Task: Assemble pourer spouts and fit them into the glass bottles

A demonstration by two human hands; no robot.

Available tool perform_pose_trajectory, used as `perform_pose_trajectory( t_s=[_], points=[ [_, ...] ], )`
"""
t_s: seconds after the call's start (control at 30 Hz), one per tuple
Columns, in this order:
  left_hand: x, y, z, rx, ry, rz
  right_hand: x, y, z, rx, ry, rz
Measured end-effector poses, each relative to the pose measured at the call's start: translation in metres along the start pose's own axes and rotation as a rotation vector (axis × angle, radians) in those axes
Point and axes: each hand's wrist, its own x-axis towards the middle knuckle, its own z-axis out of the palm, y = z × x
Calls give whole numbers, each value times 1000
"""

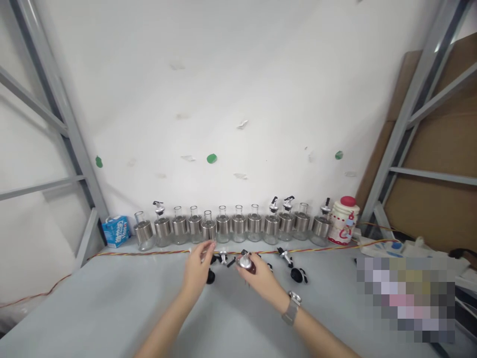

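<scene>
My right hand is closed around a pourer stopper with a silver cap. My left hand is half curled with its fingers apart, in front of a glass bottle with a steel band. Its fingertips hide the base of that bottle; whether they touch it I cannot tell. More pourer stoppers lie between and beside my hands, among them a silver one, a black-based one, and two at the right, one silver and one with a black base.
Several similar bottles stand in a row along the wall, some with pourers fitted, like the one at left. A blue carton and a white jar with a red lid flank them. A twisted cable crosses the grey table.
</scene>
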Motion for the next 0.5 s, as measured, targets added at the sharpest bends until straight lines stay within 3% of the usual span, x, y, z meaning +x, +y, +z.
perform_pose_trajectory(
  t_s=[0.1,0.23,0.27,0.33,0.4,0.5],
  points=[
    [11,-15,-8,115,66,-4,8,2,-2,80,-45,209],
    [22,-32,-18,323,115,-37,14,0,-25,-27,56,233],
    [23,-34,-20,375,119,-57,15,0,-33,-126,114,226],
    [24,-38,-23,467,111,-98,15,0,-47,-642,242,237],
    [23,-38,-24,541,84,-127,16,4,-58,-994,236,285],
    [19,-35,-23,628,49,-149,16,12,-64,-1099,177,326]
  ],
)
